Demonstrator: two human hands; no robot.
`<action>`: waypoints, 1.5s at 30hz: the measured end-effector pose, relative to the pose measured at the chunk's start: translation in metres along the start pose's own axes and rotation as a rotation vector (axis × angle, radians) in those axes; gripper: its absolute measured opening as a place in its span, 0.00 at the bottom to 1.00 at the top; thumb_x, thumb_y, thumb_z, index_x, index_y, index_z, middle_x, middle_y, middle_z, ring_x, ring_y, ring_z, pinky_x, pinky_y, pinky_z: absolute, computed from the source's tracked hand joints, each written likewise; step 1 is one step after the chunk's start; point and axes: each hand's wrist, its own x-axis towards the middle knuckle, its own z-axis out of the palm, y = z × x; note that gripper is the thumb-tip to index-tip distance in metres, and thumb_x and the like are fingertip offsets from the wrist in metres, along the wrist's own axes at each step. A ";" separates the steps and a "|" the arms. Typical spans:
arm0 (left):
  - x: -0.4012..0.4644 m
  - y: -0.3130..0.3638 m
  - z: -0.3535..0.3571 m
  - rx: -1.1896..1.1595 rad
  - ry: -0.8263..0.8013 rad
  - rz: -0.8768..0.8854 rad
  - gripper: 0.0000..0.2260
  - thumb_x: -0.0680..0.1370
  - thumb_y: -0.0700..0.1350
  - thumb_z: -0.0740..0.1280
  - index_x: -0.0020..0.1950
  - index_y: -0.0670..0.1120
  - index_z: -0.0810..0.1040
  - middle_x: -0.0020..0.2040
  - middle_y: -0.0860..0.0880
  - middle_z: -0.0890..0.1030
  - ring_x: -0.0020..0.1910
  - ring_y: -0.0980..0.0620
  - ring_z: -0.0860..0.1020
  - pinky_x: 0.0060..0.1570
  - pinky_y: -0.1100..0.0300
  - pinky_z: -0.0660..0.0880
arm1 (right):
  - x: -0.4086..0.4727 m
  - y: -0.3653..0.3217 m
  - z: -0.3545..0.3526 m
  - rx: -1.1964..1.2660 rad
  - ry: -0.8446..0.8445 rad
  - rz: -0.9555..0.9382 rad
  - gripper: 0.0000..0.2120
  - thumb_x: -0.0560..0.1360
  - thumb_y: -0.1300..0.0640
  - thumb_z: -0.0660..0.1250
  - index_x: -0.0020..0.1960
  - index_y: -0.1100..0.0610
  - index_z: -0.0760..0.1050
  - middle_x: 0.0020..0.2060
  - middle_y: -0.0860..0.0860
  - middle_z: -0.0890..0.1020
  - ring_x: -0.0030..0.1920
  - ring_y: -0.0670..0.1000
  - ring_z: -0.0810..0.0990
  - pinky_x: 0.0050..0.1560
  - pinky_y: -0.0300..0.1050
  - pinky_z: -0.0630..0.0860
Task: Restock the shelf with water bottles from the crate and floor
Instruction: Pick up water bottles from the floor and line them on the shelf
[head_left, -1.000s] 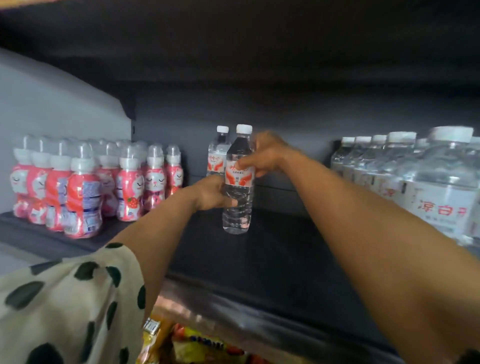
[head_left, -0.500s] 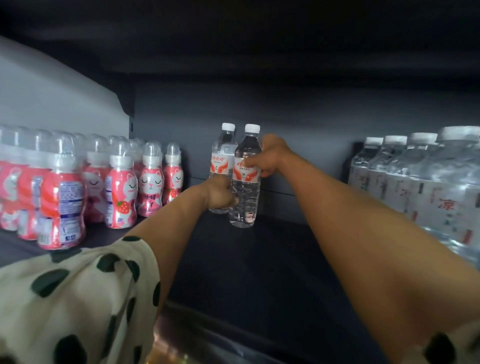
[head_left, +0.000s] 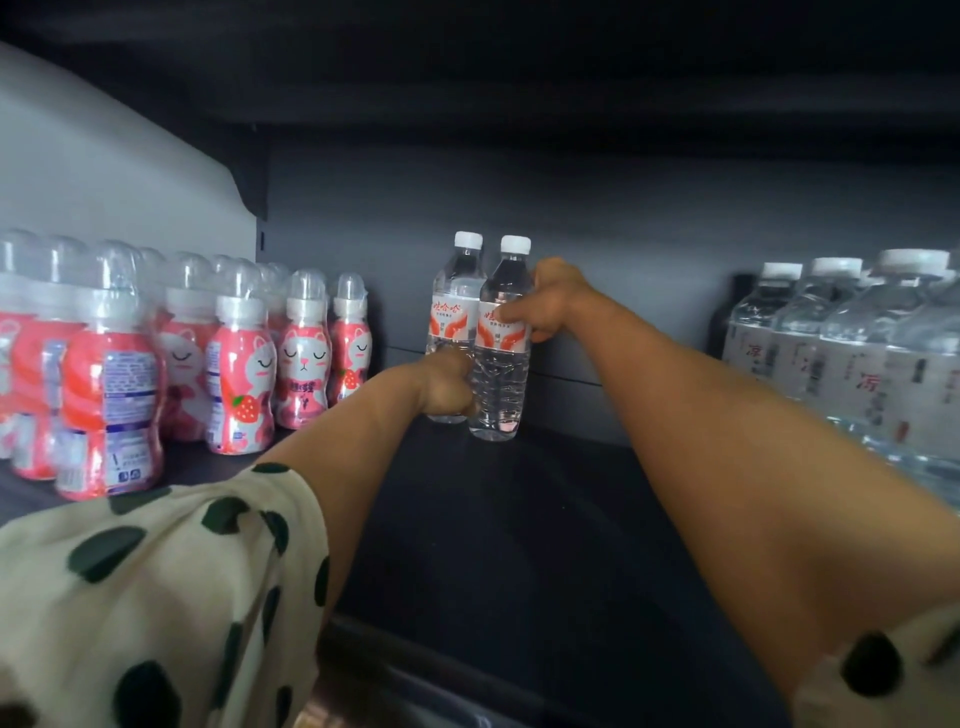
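Gripping the nearer water bottle (head_left: 497, 358) at its label band, the right hand (head_left: 545, 306) has thumb and fingers curled round the upper body, just under the shoulder. The left hand (head_left: 448, 384) is closed lower down, between that bottle and the rear water bottle (head_left: 451, 317) standing touching it on the left; it seems to be wrapped round the rear bottle's lower half, though the fist hides exactly what it holds. Both bottles stand upright at the back of the dark shelf (head_left: 519, 519), at full reach of both arms.

These look full, so each should feel fairly heavy for its size, and the thin ribbed plastic below the label will give under a hard squeeze. The label band is the stiffer, less slippery place to hold. Tall and narrow, they would tip easily if nudged near the cap.

Left of the left hand stand pink cat-print bottles (head_left: 304, 364); right of the right arm, a row of larger water bottles (head_left: 831, 343).
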 end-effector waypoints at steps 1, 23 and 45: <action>0.000 0.001 0.000 0.025 0.007 0.012 0.18 0.74 0.34 0.69 0.63 0.40 0.75 0.60 0.46 0.79 0.60 0.45 0.76 0.65 0.50 0.72 | 0.000 -0.001 0.000 -0.005 -0.008 0.002 0.11 0.70 0.62 0.75 0.39 0.54 0.73 0.45 0.55 0.82 0.44 0.54 0.83 0.44 0.50 0.82; -0.012 0.016 -0.003 0.306 0.088 0.053 0.14 0.77 0.42 0.66 0.63 0.42 0.74 0.54 0.46 0.75 0.56 0.46 0.74 0.51 0.60 0.68 | -0.004 -0.009 -0.008 -0.245 -0.080 -0.035 0.17 0.73 0.56 0.72 0.60 0.58 0.76 0.54 0.53 0.81 0.50 0.52 0.80 0.46 0.46 0.77; -0.204 0.081 -0.032 0.523 0.095 0.144 0.21 0.73 0.47 0.71 0.64 0.42 0.74 0.61 0.41 0.77 0.57 0.42 0.77 0.53 0.55 0.74 | -0.250 -0.060 -0.055 -0.825 -0.208 -0.094 0.40 0.69 0.46 0.74 0.73 0.58 0.59 0.68 0.56 0.68 0.68 0.58 0.68 0.65 0.48 0.69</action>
